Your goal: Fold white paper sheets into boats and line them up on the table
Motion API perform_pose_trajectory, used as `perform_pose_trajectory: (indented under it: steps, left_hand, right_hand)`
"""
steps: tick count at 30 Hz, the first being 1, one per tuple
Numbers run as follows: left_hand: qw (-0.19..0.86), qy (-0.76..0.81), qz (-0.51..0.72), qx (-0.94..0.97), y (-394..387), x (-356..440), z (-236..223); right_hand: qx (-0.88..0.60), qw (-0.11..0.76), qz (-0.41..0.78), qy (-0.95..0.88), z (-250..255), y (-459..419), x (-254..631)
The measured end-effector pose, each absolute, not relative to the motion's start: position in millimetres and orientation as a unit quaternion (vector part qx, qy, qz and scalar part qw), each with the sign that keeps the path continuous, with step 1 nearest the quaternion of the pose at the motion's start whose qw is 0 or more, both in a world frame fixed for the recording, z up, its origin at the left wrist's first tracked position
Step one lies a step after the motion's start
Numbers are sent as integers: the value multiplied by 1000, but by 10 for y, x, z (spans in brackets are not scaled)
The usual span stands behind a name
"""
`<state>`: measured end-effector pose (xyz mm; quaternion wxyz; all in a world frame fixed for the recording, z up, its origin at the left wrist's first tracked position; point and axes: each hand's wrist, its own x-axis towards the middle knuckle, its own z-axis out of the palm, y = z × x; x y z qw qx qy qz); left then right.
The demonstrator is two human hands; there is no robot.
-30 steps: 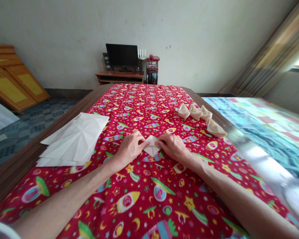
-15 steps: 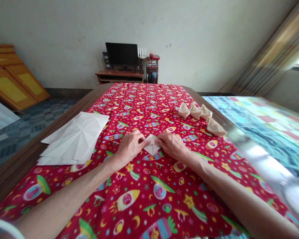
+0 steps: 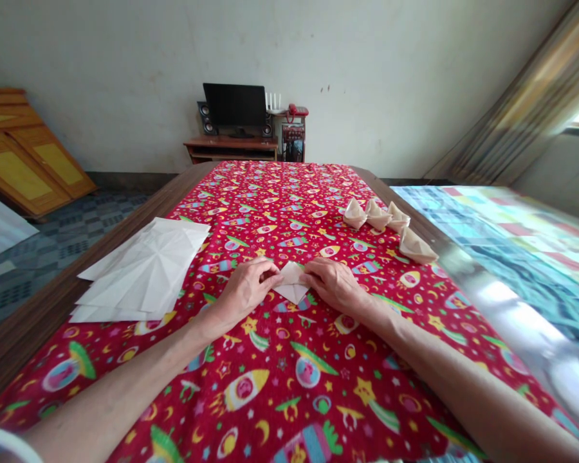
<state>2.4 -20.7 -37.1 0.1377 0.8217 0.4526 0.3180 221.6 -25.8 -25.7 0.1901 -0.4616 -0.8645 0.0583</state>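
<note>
A small folded sheet of white paper [image 3: 293, 283] lies diamond-shaped on the red patterned cloth [image 3: 280, 350], one corner pointing toward me. At its left edge my left hand [image 3: 251, 283] pinches it between thumb and fingers. My right hand [image 3: 332, 281] is closed on the opposite edge, its fingertips partly hidden behind the knuckles. Creases cross the middle of the paper. Left of my hands rests a stack of creased white sheets [image 3: 145, 270]. To the right stand several folded paper shapes [image 3: 354, 214], one of them a longer folded piece [image 3: 416, 247] set nearer to me.
The cloth covers a long brown table [image 3: 43, 337]. A bed with a blue checked cover [image 3: 502, 257] adjoins on the right. Beyond the far end, a monitor [image 3: 235, 106] and a red telephone [image 3: 296, 110] stand by the wall. A wooden cabinet [image 3: 33, 154] is at left.
My left hand has shifted slightly left along the paper's edge, baring a little more of its surface. My right hand has hardly moved. The whole view has drifted very slightly.
</note>
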Motion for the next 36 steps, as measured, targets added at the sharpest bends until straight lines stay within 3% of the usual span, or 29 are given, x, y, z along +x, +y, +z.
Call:
perform_pose_trajectory:
  steps: [3,10,18,30,36]
  left_hand:
    - [159,446,332,816,-265,-4,-341]
    - [81,383,289,874,-348,1,-297]
    - [44,355,283,890,-354,-6,-322]
    - [67,407,277,868,-360,16,-288]
    - [21,458,246,854,-356,75,-285]
  right_hand:
    - [-431,225,92,-869,-260,-282,2255]
    - [-360,286,114,-881,-331,-281,2266]
    - [-322,281,84,-900,-385,-266,2254]
    - [-363,282,184,-869,-296,-267,2233]
    - [-444,245,116,-854,-311,-238,2145]
